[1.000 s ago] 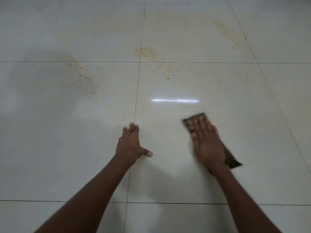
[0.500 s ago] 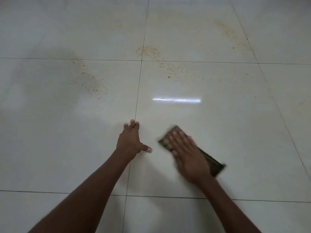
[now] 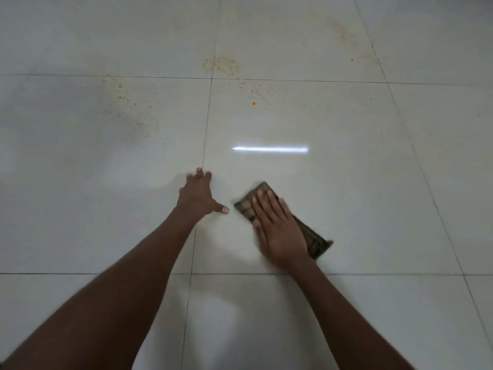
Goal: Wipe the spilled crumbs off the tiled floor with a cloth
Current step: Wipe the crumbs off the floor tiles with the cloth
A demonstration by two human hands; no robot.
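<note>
2 hands work the floor point(image 3: 346, 182): right hand point(image 3: 280, 231), flat on the cloth point(image 3: 312, 236), has slid it toward the braced, open left hand point(image 3: 197, 198); crumbs point(image 3: 221, 65) beyond remain unwiped.

two bare forearms and hands, left hand point(image 3: 198, 196), right hand point(image 3: 277, 231), no sleeves, short pale fingernails.

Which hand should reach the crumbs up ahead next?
Probably the right hand: it already presses flat on the cloth, while the left hand is braced on the floor. The crumbs lie farther ahead.
</note>
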